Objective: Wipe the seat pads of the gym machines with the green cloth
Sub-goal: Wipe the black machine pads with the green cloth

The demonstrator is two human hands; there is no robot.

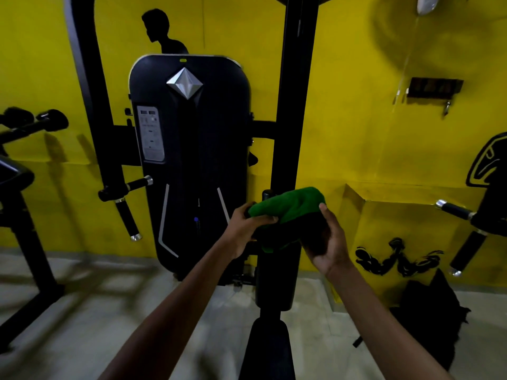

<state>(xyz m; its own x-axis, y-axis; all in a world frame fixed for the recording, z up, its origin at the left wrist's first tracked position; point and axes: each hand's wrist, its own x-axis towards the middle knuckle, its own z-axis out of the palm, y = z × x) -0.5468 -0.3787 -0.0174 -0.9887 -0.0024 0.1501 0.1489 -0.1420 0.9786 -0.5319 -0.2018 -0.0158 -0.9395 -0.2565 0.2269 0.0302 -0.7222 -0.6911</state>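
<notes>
The green terry cloth (288, 209) is bunched into a thick, rounded wad, its upper side bright green and its underside lost in shadow, with a small fold hanging down at its lower edge. It sits draped over the top of the black upright padded roller (275, 275) of the gym machine, which stands in front of the tall black weight-stack cover with a silver diamond badge (189, 160). The left hand (244, 231) grips the cloth's left end, fingers curled over it and the thumb on top. The right hand (329, 242) cups the cloth's right side from below, thumb pressed against the green edge, fingers wrapped under into the dark part.

Below the roller, nearer the person, a narrow black seat pad (267, 349) runs down to the bottom edge of the view. No containers show.

Left of the roller, pale tiled floor (115, 297) lies open between it and a black frame leg (33, 256) at the far left. Two black foam-grip handles with chrome ends (127, 204) project left of the weight-stack cover. Right of the roller, a dark crumpled bag (428, 311) lies on the floor against the yellow wall (356, 105); another machine's handles (461, 234) reach in from the right edge.
</notes>
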